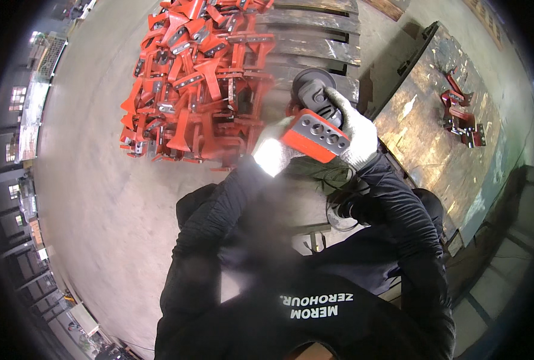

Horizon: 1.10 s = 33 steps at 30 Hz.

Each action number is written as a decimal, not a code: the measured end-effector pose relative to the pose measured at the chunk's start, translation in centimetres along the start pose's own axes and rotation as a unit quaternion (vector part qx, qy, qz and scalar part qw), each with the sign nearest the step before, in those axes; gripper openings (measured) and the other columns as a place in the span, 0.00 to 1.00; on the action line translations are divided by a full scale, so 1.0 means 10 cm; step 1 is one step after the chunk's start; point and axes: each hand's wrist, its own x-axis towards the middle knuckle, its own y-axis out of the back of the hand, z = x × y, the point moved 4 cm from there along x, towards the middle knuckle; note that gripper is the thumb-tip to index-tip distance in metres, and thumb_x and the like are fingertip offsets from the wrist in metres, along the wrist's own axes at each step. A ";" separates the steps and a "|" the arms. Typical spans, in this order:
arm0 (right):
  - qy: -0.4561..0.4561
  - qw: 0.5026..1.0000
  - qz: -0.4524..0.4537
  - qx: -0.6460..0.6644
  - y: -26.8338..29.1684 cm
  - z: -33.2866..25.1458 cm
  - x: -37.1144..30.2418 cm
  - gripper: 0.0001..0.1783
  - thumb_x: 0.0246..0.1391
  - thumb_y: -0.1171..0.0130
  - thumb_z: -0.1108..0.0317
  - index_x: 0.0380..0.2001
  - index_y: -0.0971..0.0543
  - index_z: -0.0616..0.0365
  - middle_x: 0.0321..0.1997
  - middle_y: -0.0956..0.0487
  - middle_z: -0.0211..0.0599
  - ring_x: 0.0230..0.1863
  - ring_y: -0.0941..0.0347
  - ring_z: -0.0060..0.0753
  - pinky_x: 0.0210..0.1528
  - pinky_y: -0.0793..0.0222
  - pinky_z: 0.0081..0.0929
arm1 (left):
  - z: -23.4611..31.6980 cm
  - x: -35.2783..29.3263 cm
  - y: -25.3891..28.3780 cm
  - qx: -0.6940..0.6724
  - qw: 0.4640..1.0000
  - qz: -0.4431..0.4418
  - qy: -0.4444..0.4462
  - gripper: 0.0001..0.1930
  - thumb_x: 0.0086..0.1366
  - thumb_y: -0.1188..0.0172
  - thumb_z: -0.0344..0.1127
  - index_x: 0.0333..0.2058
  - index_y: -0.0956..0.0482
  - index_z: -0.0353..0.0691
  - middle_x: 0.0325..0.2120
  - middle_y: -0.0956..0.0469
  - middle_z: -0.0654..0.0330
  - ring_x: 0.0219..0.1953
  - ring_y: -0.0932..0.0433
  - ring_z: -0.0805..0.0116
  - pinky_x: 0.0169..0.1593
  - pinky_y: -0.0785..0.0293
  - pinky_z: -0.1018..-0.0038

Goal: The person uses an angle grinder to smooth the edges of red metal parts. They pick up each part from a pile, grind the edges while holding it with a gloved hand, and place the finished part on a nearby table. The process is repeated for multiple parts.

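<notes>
In front of my body, my left hand (274, 149), in a white glove, is closed round the near end of a red metal bracket (310, 146). A bare grey face with several holes (325, 133) is turned up on that bracket. My right hand (358, 133), gloved too, grips a dark power tool with a round disc head, which looks like an angle grinder (316, 96). The tool lies just beyond the bracket, its disc end pointing away from me. The bracket hides part of the tool's body and of my right fingers.
A large heap of red brackets (204, 78) lies at the far left, beside a dark slatted pallet (309, 33). On the right stands a worn wooden tabletop (423, 120) with several red parts (459, 111) on it. Cables (339, 186) run below my hands.
</notes>
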 end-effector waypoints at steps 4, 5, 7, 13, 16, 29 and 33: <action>0.004 1.000 -0.010 -0.002 0.01 -0.07 -0.02 0.41 0.53 0.29 0.57 0.69 0.32 0.49 0.57 0.19 0.50 0.56 0.20 0.51 0.57 0.24 0.36 | 0.02 -0.03 0.02 0.005 1.000 0.001 -0.012 0.20 0.78 0.54 0.42 0.59 0.27 0.36 0.53 0.21 0.55 0.53 0.20 0.61 0.57 0.22 0.61; 0.005 1.000 -0.007 0.000 0.02 -0.10 -0.03 0.41 0.53 0.29 0.57 0.69 0.32 0.49 0.57 0.19 0.50 0.56 0.20 0.51 0.57 0.24 0.36 | 0.05 -0.03 0.05 -0.009 1.000 -0.016 -0.015 0.20 0.79 0.57 0.40 0.59 0.28 0.35 0.54 0.22 0.53 0.55 0.22 0.58 0.60 0.24 0.60; -0.003 1.000 0.001 -0.026 0.03 -0.13 -0.05 0.43 0.50 0.27 0.57 0.69 0.32 0.49 0.57 0.19 0.50 0.54 0.19 0.51 0.55 0.22 0.35 | 0.11 -0.03 0.11 -0.033 0.998 -0.053 -0.024 0.19 0.80 0.60 0.38 0.59 0.28 0.34 0.55 0.23 0.51 0.57 0.23 0.56 0.63 0.26 0.59; 0.003 1.000 -0.009 -0.008 -0.03 -0.04 -0.03 0.42 0.53 0.29 0.59 0.70 0.33 0.49 0.58 0.19 0.50 0.58 0.20 0.48 0.59 0.24 0.34 | 0.08 -0.05 -0.02 0.093 0.994 0.032 -0.043 0.21 0.78 0.52 0.45 0.60 0.27 0.37 0.52 0.20 0.56 0.52 0.18 0.63 0.55 0.19 0.62; 0.000 1.000 -0.007 0.003 -0.04 -0.06 -0.01 0.41 0.53 0.29 0.58 0.69 0.32 0.49 0.58 0.19 0.49 0.58 0.20 0.47 0.59 0.25 0.34 | 0.06 -0.06 0.01 0.082 0.996 0.028 -0.036 0.21 0.78 0.52 0.45 0.60 0.27 0.38 0.51 0.19 0.57 0.51 0.18 0.64 0.54 0.19 0.64; -0.016 0.999 0.028 -0.017 0.01 -0.09 -0.04 0.43 0.47 0.24 0.54 0.67 0.29 0.46 0.51 0.17 0.50 0.51 0.17 0.49 0.52 0.21 0.37 | 0.11 0.01 0.14 0.007 0.998 0.000 -0.065 0.21 0.78 0.52 0.44 0.60 0.27 0.38 0.51 0.21 0.58 0.52 0.20 0.65 0.53 0.22 0.67; -0.019 0.999 0.011 -0.024 0.00 -0.07 -0.04 0.44 0.47 0.24 0.55 0.67 0.29 0.46 0.50 0.17 0.49 0.50 0.17 0.49 0.52 0.21 0.37 | 0.11 0.03 0.44 0.016 0.992 -0.108 -0.061 0.21 0.79 0.61 0.39 0.66 0.36 0.40 0.64 0.32 0.52 0.67 0.33 0.53 0.70 0.36 0.56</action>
